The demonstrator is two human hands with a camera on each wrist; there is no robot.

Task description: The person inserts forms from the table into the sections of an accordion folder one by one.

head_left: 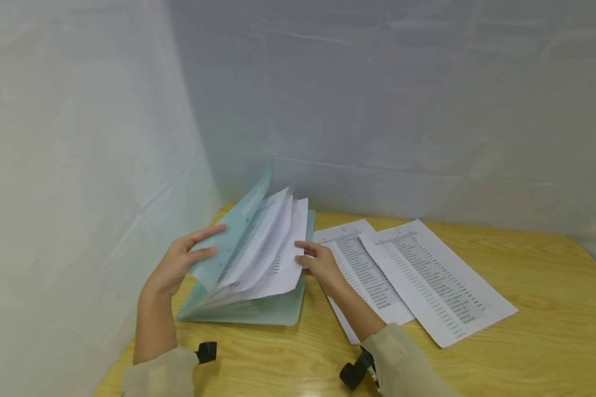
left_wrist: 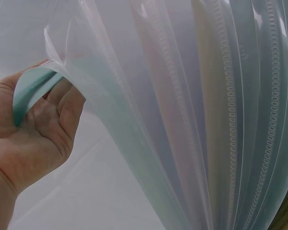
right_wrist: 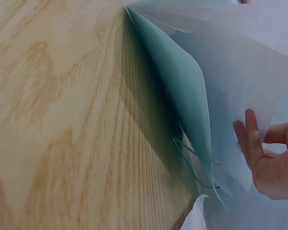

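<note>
A teal folder (head_left: pixel 258 310) with several clear sleeves lies open at the table's back left corner. My left hand (head_left: pixel 179 263) holds its front cover (head_left: pixel 228 242) upright, thumb on one side and fingers on the other. In the left wrist view the cover's edge (left_wrist: pixel 33 86) curls into the left hand (left_wrist: pixel 38 139), with the fanned sleeves (left_wrist: pixel 221 120) beside it. My right hand (head_left: pixel 320 264) pinches the outer edge of the raised pages (head_left: pixel 283 259). The right wrist view shows the right hand (right_wrist: pixel 269 163) gripping a white sheet (right_wrist: pixel 245 76) above the teal back cover (right_wrist: pixel 182 91).
Two printed sheets lie flat on the wooden table (head_left: pixel 526 342) right of the folder, one (head_left: pixel 362 270) partly under the other (head_left: pixel 432 281). White cloth walls (head_left: pixel 79 165) close in the left side and the back.
</note>
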